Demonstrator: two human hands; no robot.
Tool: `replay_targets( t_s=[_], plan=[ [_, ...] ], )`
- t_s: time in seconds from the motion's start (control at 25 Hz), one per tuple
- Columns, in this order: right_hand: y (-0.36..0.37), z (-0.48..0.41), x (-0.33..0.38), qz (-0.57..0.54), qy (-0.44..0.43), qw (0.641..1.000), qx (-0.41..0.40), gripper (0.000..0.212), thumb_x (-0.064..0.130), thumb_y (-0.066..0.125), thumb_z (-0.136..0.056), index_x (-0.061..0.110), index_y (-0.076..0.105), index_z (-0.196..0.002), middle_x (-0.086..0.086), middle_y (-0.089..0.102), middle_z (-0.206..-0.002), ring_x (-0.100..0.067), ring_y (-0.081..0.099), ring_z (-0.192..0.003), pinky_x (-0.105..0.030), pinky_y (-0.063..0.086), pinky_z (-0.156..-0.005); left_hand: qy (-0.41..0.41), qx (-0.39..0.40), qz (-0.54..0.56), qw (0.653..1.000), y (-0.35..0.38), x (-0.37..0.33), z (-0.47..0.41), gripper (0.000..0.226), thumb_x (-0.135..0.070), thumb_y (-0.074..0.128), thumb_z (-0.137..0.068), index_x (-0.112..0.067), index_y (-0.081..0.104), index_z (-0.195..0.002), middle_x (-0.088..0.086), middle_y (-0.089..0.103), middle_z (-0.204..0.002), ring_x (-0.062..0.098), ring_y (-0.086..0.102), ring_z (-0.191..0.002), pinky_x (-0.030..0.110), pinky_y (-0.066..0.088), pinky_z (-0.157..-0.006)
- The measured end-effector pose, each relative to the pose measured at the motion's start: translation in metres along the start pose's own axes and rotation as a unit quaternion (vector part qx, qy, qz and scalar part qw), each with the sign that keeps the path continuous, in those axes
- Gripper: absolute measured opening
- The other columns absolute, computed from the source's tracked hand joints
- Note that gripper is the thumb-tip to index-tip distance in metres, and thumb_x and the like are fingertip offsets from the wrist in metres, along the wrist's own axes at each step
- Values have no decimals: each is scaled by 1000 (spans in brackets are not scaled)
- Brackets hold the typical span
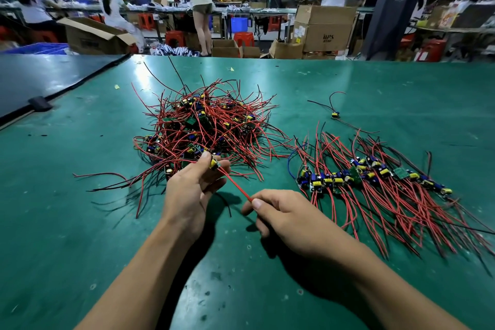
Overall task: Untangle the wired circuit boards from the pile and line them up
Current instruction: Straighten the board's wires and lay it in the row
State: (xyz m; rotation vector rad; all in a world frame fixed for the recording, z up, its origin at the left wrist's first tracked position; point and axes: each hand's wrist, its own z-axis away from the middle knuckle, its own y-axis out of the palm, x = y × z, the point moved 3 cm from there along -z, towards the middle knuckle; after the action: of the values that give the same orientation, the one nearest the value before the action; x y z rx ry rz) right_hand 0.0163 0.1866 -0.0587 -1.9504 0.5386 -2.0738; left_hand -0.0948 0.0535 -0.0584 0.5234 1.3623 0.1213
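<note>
— green mat (80, 222) covers the whole bench. where is the pile?
— the pile (203, 126) sits mid-mat, just beyond the left hand: a tangle of red and black wires with small boards buried in it.
— what is the left hand (191, 190) doing?
— it is raised at the pile's near edge, thumb and fingertips pinching one small circuit board (214, 163) with a yellow part on it.
— and the right hand (284, 215)?
— lower and to the right, close over the mat. thumb and forefinger pinch the end of a red wire (237, 186) that runs straight and taut up to that board. the other fingers curl under.
— is the board free of the pile?
— i cannot tell; other strands crowd beneath the left hand.
— the sorted ones?
— a row of boards (375, 174) lies on the right, boards side by side in a slanting line, their wires fanned toward the near right edge. a blue wire (290, 161) curves at the row's left end.
— anything else on the mat?
— a lone board (334, 114) beyond the row, thin wires spread from it, and a black clip (40, 103) at the left where the mat meets a dark panel (40, 75).
— behind the bench?
— cardboard boxes (325, 28), red stools (243, 39), and people at long tables, all blurred.
</note>
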Motion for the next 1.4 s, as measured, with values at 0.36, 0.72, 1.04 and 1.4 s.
replay_targets(
  t_s=[0.36, 0.72, 1.04, 1.4],
  plan=[
    [-16, 2, 3, 30, -84, 989, -121, 27, 33, 57, -101, 18, 74, -86, 10, 42, -55, -5, 35, -53, -23, 28, -53, 16, 22, -1, 1000, -2, -5, 0, 26, -31, 56, -93, -8, 68, -98, 7, 76, -94, 13, 70, -78, 27, 55, -71],
    [-12, 0, 0, -302, 74, 946, 93, 33, 39, 53, -91, 15, 73, -80, -2, 49, -54, -8, 31, -42, -17, 27, -41, -37, 46, 87, 994, 2, -10, 2, 22, -28, 52, -97, -10, 66, -93, 2, 75, -83, 9, 69, -69, 24, 56, -68],
    [-29, -6, -3, -130, -7, 986, -105, 58, 67, 48, -89, 16, 75, -94, -2, 56, -73, -7, 42, -43, -14, 32, -42, -36, 155, -102, 982, 23, 5, 21, 19, -23, 66, -87, -6, 64, -94, 11, 73, -75, 17, 67, -61, 24, 55, -57],
    [-23, -9, -9, -297, 16, 953, -48, 30, 32, 76, -75, 16, 79, -100, -8, 76, -94, -18, 70, -83, -23, 55, -73, 36, 229, -276, 933, 40, 20, 42, 25, -18, 54, -97, 3, 65, -90, 4, 52, -66, 15, 46, -58, 21, 37, -49]
  ],
)
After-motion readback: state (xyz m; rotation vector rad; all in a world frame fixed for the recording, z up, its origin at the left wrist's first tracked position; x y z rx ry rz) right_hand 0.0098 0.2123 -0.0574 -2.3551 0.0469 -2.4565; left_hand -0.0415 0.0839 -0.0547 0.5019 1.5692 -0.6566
